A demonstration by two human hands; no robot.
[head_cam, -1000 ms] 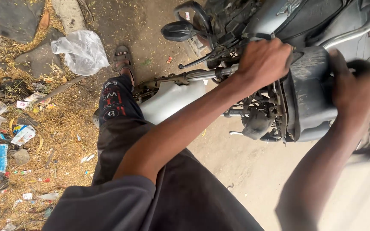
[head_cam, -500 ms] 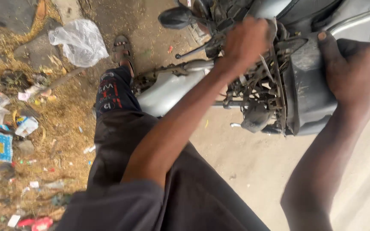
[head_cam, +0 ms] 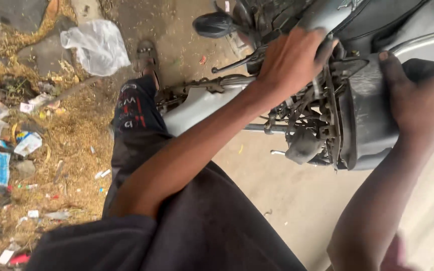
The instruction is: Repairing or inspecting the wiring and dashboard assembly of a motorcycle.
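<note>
So the left hand [head_cam: 290, 60] is clamped down over the top of the motorcycle's [head_cam: 327, 100] exposed frame, fingers curled around a tube or bracket up near the grey bodywork, looks like it's bracing the bike so it doesn't rock. The right hand [head_cam: 420, 98] is pressed flat against the side of a dark plastic housing [head_cam: 365, 115], thumb hooked over its top edge, gripping it rather than just resting there. That housing sits right next to the tangle of wiring and small engine parts [head_cam: 305, 135] between the two hands.

The bike is parked on bare dusty ground, with a mirror [head_cam: 216, 24] sticking out at the top. The person's leg in dark trousers [head_cam: 136, 130] stretches out toward a sandalled foot [head_cam: 146, 55].

Container-wise, not much: a crumpled clear plastic bag [head_cam: 96, 45] lies on the ground well off to the left, can't tell if anything's in it. Scattered wrappers and litter [head_cam: 6, 150] sit in the dry straw beyond.
</note>
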